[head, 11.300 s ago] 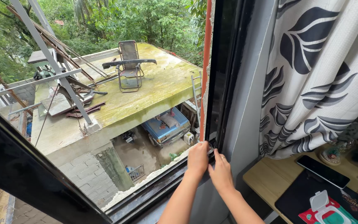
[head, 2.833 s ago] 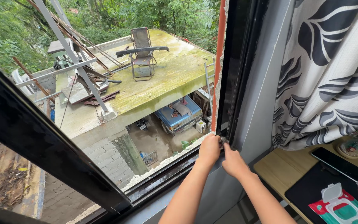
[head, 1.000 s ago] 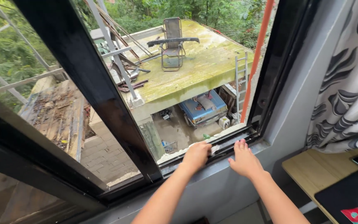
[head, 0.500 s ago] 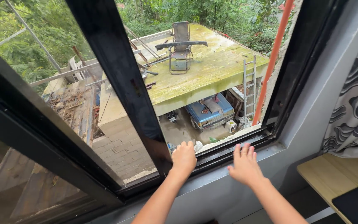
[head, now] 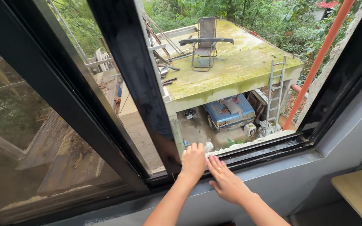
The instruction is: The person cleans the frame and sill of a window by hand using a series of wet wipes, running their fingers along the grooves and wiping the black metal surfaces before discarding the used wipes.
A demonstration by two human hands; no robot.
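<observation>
Since half a second ago: right hand (head: 227, 181) has slid left along the sill, now just beside left hand (head: 193, 161); view has swung left, curtain gone from sight.

Left hand lies at the foot of the black sash upright (head: 141, 83), fingers curled over a small whitish wad (head: 208, 146) on the bottom track (head: 265, 150); grip closed loosely on it, though most of the wad is hidden. Right hand flat, fingers spread and straight, holding nothing, fingertips at the track's near edge.

Track: glossy black metal, ridged, running to the right-hand frame corner. Sill (head: 281, 175): smooth grey painted ledge. Glass panes left of the upright, reflective.

Outside below: mossy flat concrete roof (head: 231, 67) with a folding chair (head: 204, 42), a blue car (head: 229, 113), a metal ladder (head: 273, 96), an orange pipe (head: 315, 62).

Pale wooden tabletop (head: 359, 192) corner at lower right.
</observation>
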